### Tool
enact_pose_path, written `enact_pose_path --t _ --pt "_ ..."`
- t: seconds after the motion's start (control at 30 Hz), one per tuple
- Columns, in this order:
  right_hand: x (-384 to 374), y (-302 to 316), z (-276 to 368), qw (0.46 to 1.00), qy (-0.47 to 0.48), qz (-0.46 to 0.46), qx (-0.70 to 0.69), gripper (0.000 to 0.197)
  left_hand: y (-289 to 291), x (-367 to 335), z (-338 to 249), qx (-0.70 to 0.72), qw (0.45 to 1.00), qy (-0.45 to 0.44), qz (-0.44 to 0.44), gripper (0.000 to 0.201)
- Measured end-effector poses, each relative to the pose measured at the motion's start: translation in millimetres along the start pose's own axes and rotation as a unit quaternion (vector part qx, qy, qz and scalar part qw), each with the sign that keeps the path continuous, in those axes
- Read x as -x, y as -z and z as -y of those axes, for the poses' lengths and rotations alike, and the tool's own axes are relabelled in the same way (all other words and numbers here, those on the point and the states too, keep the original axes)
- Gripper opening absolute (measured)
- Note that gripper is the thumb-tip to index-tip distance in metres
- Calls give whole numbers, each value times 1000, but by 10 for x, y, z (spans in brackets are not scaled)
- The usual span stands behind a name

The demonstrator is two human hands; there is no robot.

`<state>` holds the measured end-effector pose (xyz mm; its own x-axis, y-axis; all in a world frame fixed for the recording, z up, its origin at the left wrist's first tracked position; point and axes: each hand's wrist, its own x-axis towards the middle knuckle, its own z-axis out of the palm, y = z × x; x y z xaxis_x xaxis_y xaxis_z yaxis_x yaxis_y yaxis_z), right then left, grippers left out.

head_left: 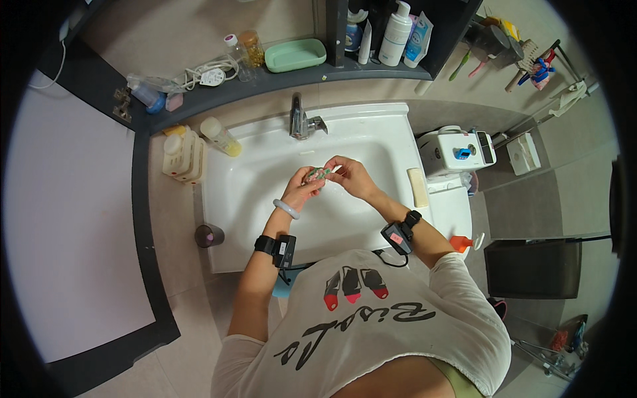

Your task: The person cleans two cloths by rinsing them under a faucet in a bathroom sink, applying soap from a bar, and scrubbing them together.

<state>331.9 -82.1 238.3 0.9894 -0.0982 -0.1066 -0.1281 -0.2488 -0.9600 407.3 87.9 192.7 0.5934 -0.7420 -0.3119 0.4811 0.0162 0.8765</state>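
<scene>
Over the basin: both hands are held together above the middle of the white sink [265, 219], below the faucet [300, 119].
Sink: a wide white basin is set into the counter [174, 265]; its bowl appears dry, though this cannot be told for certain.
Shelf: a dark ledge [219, 89] runs behind the sink, carrying a green soap dish [296, 54], small jars and a coiled white cord.
White appliance: a boxy unit [456, 151] is seen on the right, well apart from the hands.
Bottles: pale pump bottles [182, 154] and a yellow-filled bottle [221, 136] are grouped at the sink's left rim.
Cup: a small dark cup [209, 235] stands on the counter near the sink's lower left corner.
Soap bar: a pale bar [417, 187] lies on the right rim.
Left hand [306, 188]: its fingers are closed on the lower left end of the small packet [317, 174]; a pale bangle is worn at the wrist.
Right hand [352, 176]: its fingers are pinched on the packet's upper right end.
Packet: a small green-and-pink piece, too small to identify further, is held between the two hands, touching both.
Key relation: the packet's long axis is judged to run roughly left to right, slightly rising toward the right hand; neither hand is clearly nearer, as both grip it at opposite ends.
Pointing: no distinct front or top end can be made out.
</scene>
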Motion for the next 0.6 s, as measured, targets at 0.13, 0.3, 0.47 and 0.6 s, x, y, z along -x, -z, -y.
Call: enact_pose_path --t 0.13,0.3,0.47,0.6 --pt "-108 32 -217 990 99 -92 -34 12 45 2 3 13 996 72 51 28" --pt "-123 44 -99 981 77 -48 -172 10 39 32 -72 28 992 117 36 31" --pt "-115 54 -60 978 67 -51 -193 11 -242 95 -205 126 991 50 13 33" --pt "-102 30 -9 978 51 -48 -196 11 -284 97 -218 190 981 -10 37 32"
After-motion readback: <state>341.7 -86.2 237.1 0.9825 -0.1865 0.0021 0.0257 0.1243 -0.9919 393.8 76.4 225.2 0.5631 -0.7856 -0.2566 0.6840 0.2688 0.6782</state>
